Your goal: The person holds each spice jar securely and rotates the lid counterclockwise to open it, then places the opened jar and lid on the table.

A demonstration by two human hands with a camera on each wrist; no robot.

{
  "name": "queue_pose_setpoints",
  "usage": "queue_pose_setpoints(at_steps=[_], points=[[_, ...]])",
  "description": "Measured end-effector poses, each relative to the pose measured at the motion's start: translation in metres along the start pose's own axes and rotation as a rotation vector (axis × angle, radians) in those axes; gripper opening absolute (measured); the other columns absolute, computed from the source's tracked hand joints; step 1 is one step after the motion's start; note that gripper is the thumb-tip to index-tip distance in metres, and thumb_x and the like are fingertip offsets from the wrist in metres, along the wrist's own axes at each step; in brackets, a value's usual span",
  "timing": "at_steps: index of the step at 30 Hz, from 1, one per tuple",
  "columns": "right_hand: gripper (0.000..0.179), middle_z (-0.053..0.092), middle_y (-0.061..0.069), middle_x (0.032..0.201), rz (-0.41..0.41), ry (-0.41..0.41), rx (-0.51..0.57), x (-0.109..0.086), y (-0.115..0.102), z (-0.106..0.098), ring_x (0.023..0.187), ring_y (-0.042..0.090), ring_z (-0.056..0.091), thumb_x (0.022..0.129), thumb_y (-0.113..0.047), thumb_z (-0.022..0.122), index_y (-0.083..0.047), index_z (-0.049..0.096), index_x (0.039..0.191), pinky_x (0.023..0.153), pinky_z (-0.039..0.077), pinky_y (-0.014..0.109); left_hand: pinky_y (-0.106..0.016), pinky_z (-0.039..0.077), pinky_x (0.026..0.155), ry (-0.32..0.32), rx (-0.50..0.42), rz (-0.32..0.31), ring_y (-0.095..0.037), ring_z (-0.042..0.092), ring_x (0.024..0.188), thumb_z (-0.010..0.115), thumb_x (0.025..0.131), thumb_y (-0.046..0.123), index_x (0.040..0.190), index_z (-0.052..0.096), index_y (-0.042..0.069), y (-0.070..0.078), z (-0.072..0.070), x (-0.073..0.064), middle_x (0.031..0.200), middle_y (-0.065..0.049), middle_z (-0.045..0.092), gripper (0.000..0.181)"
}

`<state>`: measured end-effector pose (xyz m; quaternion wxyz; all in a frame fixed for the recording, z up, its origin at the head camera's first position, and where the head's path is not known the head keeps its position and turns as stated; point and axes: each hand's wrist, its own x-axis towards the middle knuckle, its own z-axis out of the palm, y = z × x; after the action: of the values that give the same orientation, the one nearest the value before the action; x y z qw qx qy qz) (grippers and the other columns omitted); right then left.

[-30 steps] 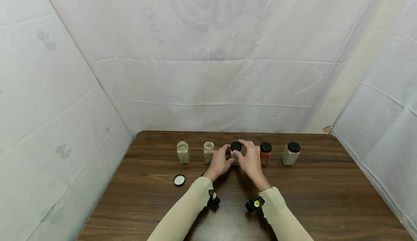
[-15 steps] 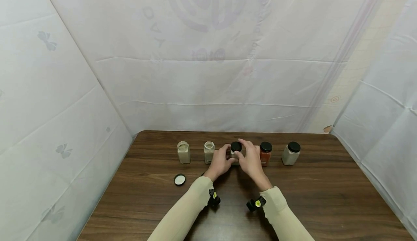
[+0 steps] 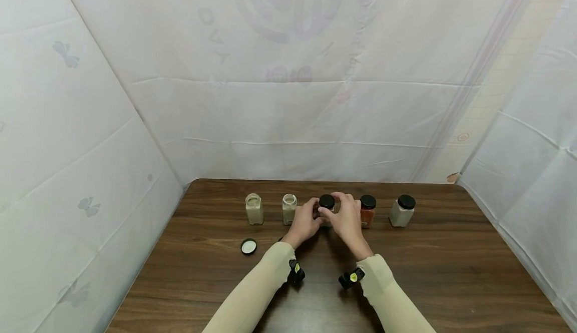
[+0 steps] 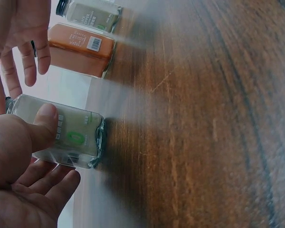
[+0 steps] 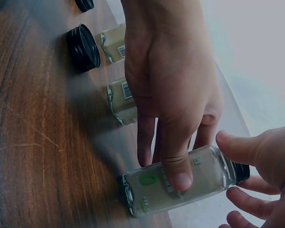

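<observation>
In the head view a glass jar of pale powder with a black screw lid [image 3: 326, 201] stands between the two hands. My left hand [image 3: 304, 223] grips its body; in the left wrist view the thumb lies over the label of the jar [image 4: 88, 121], with the fingers behind. My right hand [image 3: 347, 220] comes from the other side, thumb and fingers around the lid. The right wrist view shows the right thumb by the neck of the jar and the fingers below the black lid [image 5: 241, 172]. The lid sits on the jar.
Left of the hands stand two lidless jars, one farther left [image 3: 254, 210] and one nearer [image 3: 289, 210]. A black lid [image 3: 249, 246] lies upturned before them; another lid [image 5: 83, 47] shows in the right wrist view. Rightward are an orange-filled jar [image 3: 367, 215] and a pale-filled jar [image 3: 401, 213], both lidded.
The right thumb has shifted slightly left across the front of the lid, and the right wrist has turned a little. The left hand and the jar stay in place.
</observation>
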<state>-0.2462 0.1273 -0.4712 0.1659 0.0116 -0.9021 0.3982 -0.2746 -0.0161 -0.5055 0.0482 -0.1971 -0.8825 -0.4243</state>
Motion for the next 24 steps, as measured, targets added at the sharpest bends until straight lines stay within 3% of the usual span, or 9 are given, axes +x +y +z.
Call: queue_pose_setpoints(at_steps=[5, 13, 24], points=[[0.049, 0.064, 0.017, 0.111, -0.002, 0.001, -0.001, 0.0018, 0.0001, 0.0011, 0.099, 0.036, 0.049, 0.086, -0.026, 0.086, -0.003, 0.069, 0.126, 0.085, 0.041, 0.048, -0.037, 0.058, 0.091, 0.0, -0.005, -0.013, -0.024, 0.072, 0.106, 0.077, 0.094, 0.014, 0.13, 0.063, 0.004, 0.0007, -0.0006, 0.0006, 0.119, -0.013, 0.072, 0.04], [0.05, 0.062, 0.022, 0.13, -0.056, -0.039, 0.017, 0.0005, 0.0013, -0.0021, 0.108, 0.041, 0.05, 0.091, -0.017, 0.08, -0.001, 0.064, 0.136, 0.091, 0.042, 0.054, -0.037, 0.057, 0.084, 0.012, 0.043, -0.004, -0.022, 0.07, 0.097, 0.077, 0.093, 0.01, 0.126, 0.065, 0.006, 0.0015, -0.0008, 0.0005, 0.11, -0.009, 0.074, 0.035], [0.048, 0.06, 0.022, 0.134, -0.044, -0.059, 0.024, 0.0003, 0.0016, -0.0026, 0.11, 0.041, 0.048, 0.092, -0.018, 0.078, -0.004, 0.064, 0.136, 0.092, 0.043, 0.055, -0.035, 0.055, 0.08, 0.006, 0.047, -0.006, -0.019, 0.068, 0.091, 0.076, 0.094, 0.01, 0.127, 0.065, 0.006, 0.0005, -0.0011, 0.001, 0.108, -0.008, 0.073, 0.035]])
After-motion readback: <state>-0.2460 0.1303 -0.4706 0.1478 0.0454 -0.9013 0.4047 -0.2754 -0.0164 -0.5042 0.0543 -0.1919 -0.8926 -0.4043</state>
